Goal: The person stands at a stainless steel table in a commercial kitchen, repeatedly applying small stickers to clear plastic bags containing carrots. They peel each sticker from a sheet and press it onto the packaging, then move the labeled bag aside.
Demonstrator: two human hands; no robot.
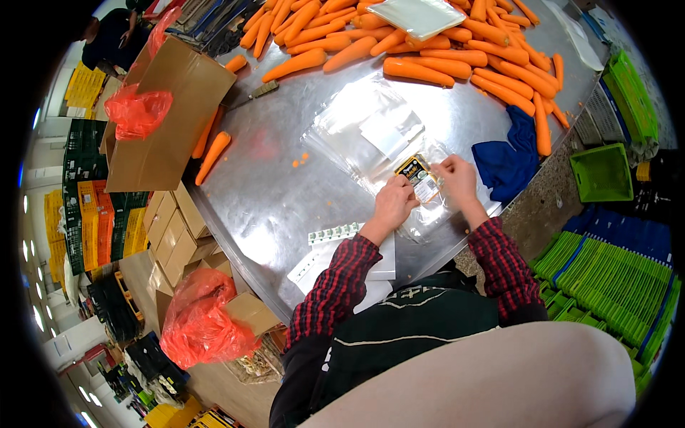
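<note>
A black, yellow and white label [419, 178] lies over clear plastic bags [349, 135] on the metal table. My left hand [394, 205] is closed in a pinch at the label's left edge. At its right edge, the fingers of my right hand [457, 178] are also pinched together. The fingertips partly cover the label's edges. Nearer my left forearm is a sheet of small green-and-white stickers [334, 234], with white paper sheets [307, 269] below it. A dark blue cloth [508, 158] lies crumpled to the right of my right hand.
Many carrots [428, 68] are heaped along the far side, with a stack of clear bags [416, 16] on top. Cardboard boxes [171, 107] with red plastic stand left. Green crates [603, 173] are at right. A grey-handled tool [264, 89] lies far left on the table [264, 185].
</note>
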